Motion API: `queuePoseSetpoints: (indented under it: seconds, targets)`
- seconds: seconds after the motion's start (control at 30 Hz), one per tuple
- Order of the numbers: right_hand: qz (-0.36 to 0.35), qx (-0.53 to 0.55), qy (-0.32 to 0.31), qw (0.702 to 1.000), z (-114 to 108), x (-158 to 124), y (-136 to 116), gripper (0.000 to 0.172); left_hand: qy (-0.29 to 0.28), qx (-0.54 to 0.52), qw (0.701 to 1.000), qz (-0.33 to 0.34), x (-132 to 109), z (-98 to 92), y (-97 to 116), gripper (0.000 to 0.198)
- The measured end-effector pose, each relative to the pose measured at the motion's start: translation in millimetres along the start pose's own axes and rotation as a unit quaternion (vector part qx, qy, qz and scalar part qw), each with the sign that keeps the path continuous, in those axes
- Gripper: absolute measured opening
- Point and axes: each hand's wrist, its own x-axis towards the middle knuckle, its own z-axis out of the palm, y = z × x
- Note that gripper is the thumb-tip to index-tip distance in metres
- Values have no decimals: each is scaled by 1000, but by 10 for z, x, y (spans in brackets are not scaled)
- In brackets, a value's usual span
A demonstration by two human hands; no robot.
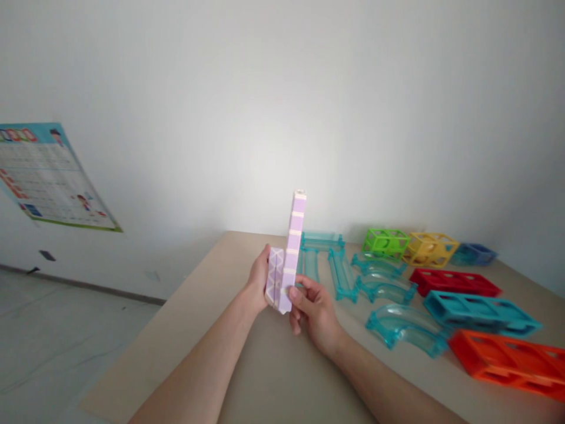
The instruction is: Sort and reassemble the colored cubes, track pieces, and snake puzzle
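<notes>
A purple toy piece with pale cross bands stands upright above the table, its tall narrow bar rising on the right. Beside the bar is a shorter, wider purple part with a white diamond pattern; whether the two are joined I cannot tell. My left hand is closed round the left side of the patterned part. The thumb and fingers of my right hand grip the lower end of the banded bar.
On the beige table, clear teal track pieces lie behind and right of my hands. Green, yellow, red, teal and orange frame blocks sit farther right. A poster hangs on the wall.
</notes>
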Motion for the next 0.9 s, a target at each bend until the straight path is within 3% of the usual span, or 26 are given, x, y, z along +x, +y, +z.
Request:
queuePoseSetpoints:
  seconds: [0.13,0.23,0.33,0.43,0.67,0.8,0.9]
  targets:
    - [-73,-138,113,981,-60,61,9,34,130,35,978,158,47,-7,8,53]
    - [-131,-254,113,952,-85,68,-3,23,187,106,946,241,51,-20,-8,56]
    - [-146,-323,92,931,-85,54,-27,14,203,150,927,278,49,-22,-25,62]
    - [-149,-346,57,924,-93,40,-55,13,198,167,922,289,48,-10,-35,65]
    - [-191,-346,-30,918,-118,31,-91,10,198,157,937,241,100,-53,-45,67]
    - [-178,-308,-6,935,-115,40,-44,8,180,132,951,213,115,-56,-45,62]
    - [-167,-254,31,952,-118,56,-1,14,102,111,968,199,84,-19,-55,57]
